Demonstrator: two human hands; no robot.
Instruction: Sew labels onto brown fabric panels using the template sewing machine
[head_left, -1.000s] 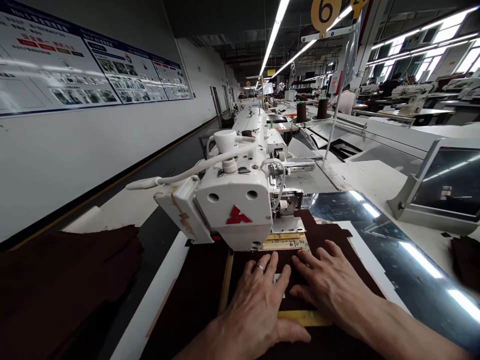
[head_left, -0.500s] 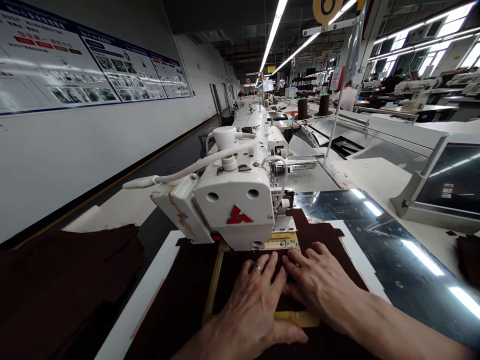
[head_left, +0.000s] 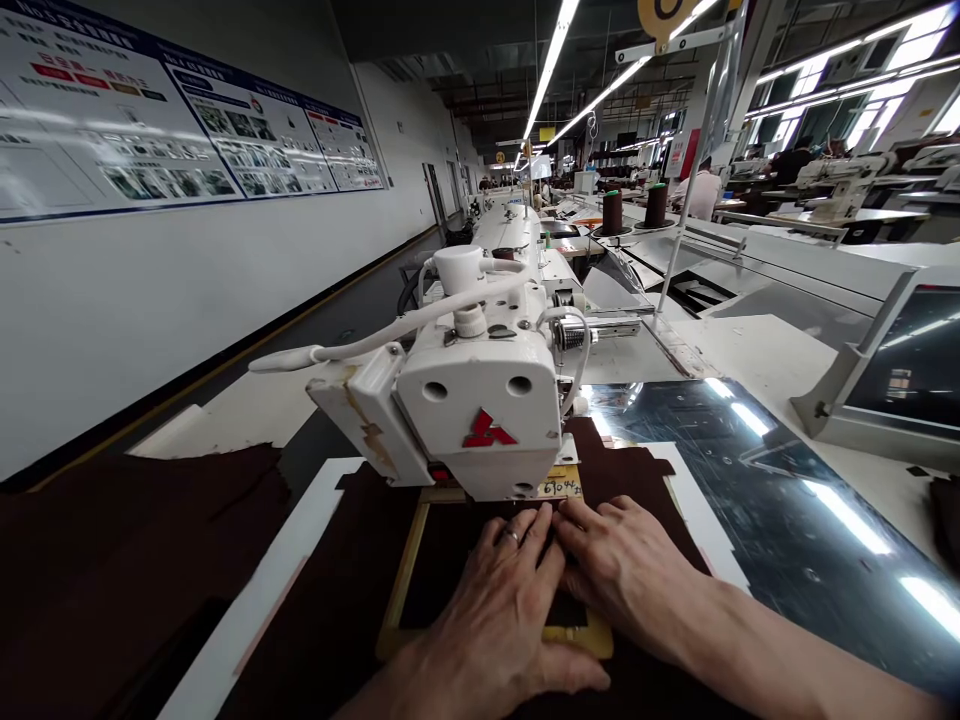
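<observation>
As seen in the head view, with the white sewing machine [head_left: 480, 400] for landmark, dark brown fabric [head_left: 330, 570] spread flat beneath the machine's head and out on its near side. On that fabric, a thin yellow frame [head_left: 409, 562], directly in front of the machine, its far side close to the machine's lower edge. Left hand [head_left: 502, 600], ring on one finger, palm down on the machine's near side, laid across the frame, fingers stretched toward the machine, thumb out to the right; gripping nothing. Right hand [head_left: 626, 550] palm down too, at the machine's near right, fingertips close beside those of the left; likewise unclenched and clasping nothing, thumb partly hidden. Just beyond the fingertips, at the machine's lower right edge, a yellow strip [head_left: 561, 485] with black handwriting. Under the fabric, a white sheet [head_left: 274, 575] showing to left and right of the machine. Farther left of the machine, separate dark brown cloth [head_left: 135, 550]. Right of the machine, a glossy dark tabletop [head_left: 780, 500], then a monitor [head_left: 907, 350]. Behind the machine, toward the right, two brown thread spools [head_left: 612, 212].
</observation>
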